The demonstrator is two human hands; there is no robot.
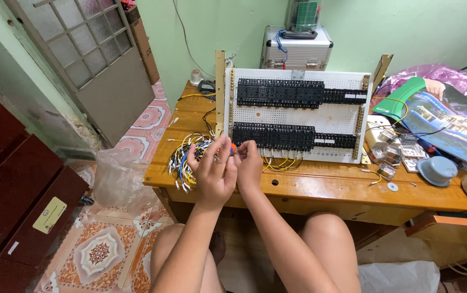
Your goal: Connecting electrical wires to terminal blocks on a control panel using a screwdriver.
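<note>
While the person sits at the wooden table (320, 187), both hands meet just in front of the white perforated panel (298, 116). The left hand (214, 171) is curled, fingers closed loosely around something small with an orange tip (233, 147), which pokes out between the two hands; how tightly it is pinched I cannot tell. The right hand (248, 163) has its fingertips drawn together beside that orange tip, touching or nearly touching it. Just left of the hands lies a loose bundle of yellow, white and blue wires (184, 160) on the table edge. The panel stands upright, carrying two rows of black terminal blocks (279, 92), with short yellow wires (282, 163) hanging under the lower row. A silver case (297, 51) sits behind it.
</note>
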